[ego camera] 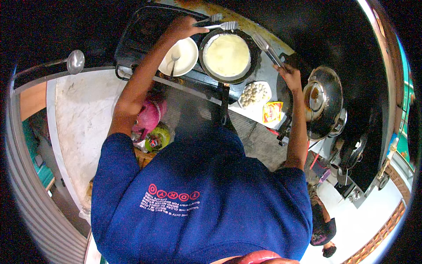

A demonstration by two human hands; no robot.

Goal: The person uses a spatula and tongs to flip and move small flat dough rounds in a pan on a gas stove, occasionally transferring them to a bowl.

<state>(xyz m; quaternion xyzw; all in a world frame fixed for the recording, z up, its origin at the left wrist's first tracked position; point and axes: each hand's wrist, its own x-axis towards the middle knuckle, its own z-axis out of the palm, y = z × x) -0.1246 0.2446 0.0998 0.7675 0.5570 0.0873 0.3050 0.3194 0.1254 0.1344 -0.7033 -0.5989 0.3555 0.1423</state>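
Note:
My left hand (184, 28) grips metal utensils with two fork-like heads (229, 25); I cannot tell if they are separate forks. These heads reach over the far rim of a black frying pan (202, 64), in which a pale yellow round sheet (227, 54) lies flat. Metal tongs (268, 49) are held in my right hand (290, 76), angled towards the pan's right side. Left of the pan, under my left forearm, stands a white bowl (189, 61) of pale liquid with a utensil (174, 61) in it.
Right of the pan handle (224, 105) sit a white plate (268, 88) of small pale round pieces and a yellow-red packet (272, 112). A large wok (334, 95) stands beyond my right forearm. A ladle (75, 62) lies far left. Another person (323, 227) is at lower right.

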